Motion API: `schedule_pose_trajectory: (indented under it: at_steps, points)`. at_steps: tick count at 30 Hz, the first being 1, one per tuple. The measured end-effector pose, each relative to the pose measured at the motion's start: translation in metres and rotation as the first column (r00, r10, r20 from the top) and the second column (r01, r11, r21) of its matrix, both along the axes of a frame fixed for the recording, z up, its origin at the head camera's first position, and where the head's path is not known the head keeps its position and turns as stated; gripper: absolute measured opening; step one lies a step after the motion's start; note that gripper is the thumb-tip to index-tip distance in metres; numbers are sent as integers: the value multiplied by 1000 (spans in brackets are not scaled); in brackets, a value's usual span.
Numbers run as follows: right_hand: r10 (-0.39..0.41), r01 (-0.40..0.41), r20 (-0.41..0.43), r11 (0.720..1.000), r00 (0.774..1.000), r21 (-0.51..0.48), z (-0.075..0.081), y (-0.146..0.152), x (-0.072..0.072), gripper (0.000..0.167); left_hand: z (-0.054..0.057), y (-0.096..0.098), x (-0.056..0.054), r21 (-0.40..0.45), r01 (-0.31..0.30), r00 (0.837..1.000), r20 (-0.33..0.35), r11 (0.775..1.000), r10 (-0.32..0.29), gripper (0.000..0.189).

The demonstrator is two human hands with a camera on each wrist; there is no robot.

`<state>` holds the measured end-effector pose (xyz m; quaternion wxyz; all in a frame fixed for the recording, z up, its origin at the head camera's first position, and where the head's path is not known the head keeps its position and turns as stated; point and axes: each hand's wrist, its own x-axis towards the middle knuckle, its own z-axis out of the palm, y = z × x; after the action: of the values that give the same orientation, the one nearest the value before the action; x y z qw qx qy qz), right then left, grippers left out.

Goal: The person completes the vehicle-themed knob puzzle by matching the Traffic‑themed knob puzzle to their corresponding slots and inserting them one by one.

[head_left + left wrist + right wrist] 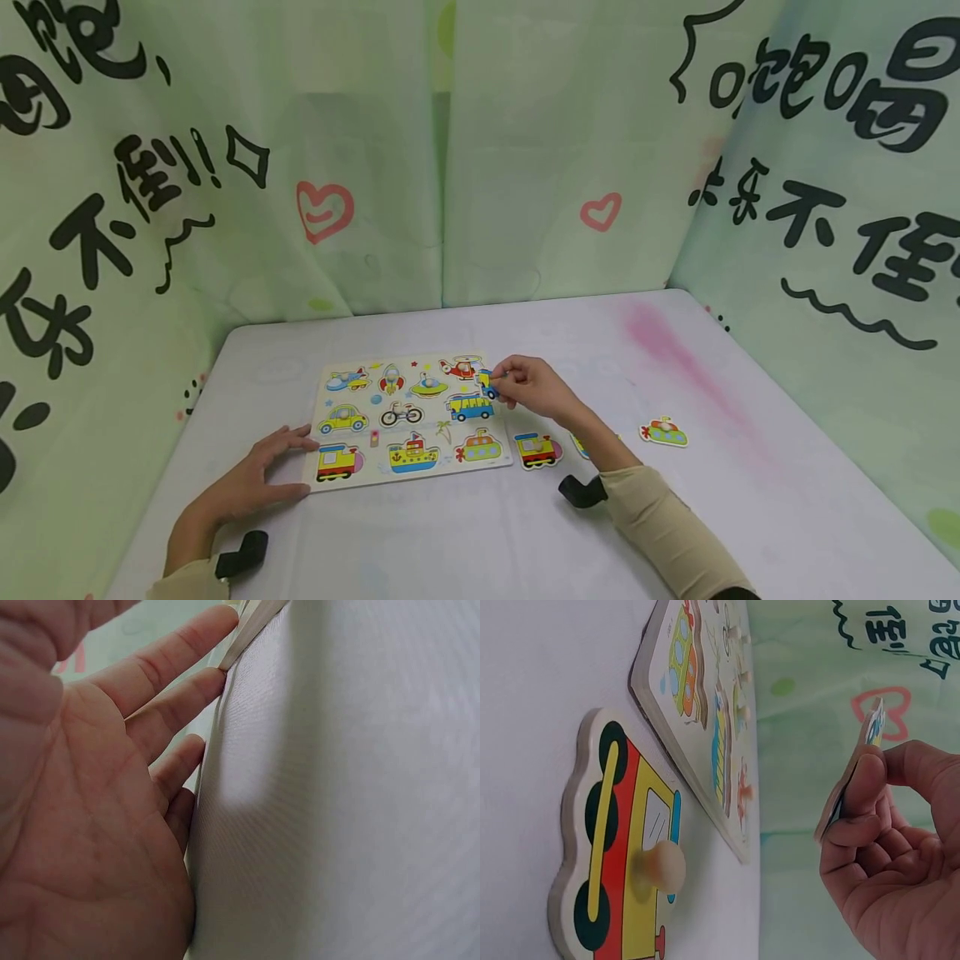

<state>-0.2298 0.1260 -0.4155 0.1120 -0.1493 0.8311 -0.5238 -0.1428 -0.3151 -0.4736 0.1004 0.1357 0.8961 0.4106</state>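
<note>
White cloth covers the table (420,542), and on it lies a vehicle puzzle board (375,467), set left of the middle. Near that board's far right corner, over its right edge, the right hand (536,387) pinches a blue-and-yellow puzzle piece (487,384) between thumb and fingers; the right wrist view shows it raised and tilted, apart from the board, with its picture mostly hidden. Fingers loosely spread and grasping nothing, the left hand (262,475) touches the board's left edge, thumb at the near left corner. Just beside the near right corner lies a knobbed train piece (537,451). A partly hidden piece (580,447) shows by the right forearm, and a submarine piece (664,432) lies farther toward the table's right edge.
</note>
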Motion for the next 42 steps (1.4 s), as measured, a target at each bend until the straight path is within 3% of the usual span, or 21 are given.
schedule_pose_trajectory:
  at_steps: [30,42]
  points:
    - [113,-114,9,991,994,68,-23,-29,-9,9,4,1,2,-10,-12,1000,7,1000,12,54]
    - [147,-120,-76,951,986,287,-29,-40,-15,4,3,-1,2,-4,2,1000,-24,1000,-2,53]
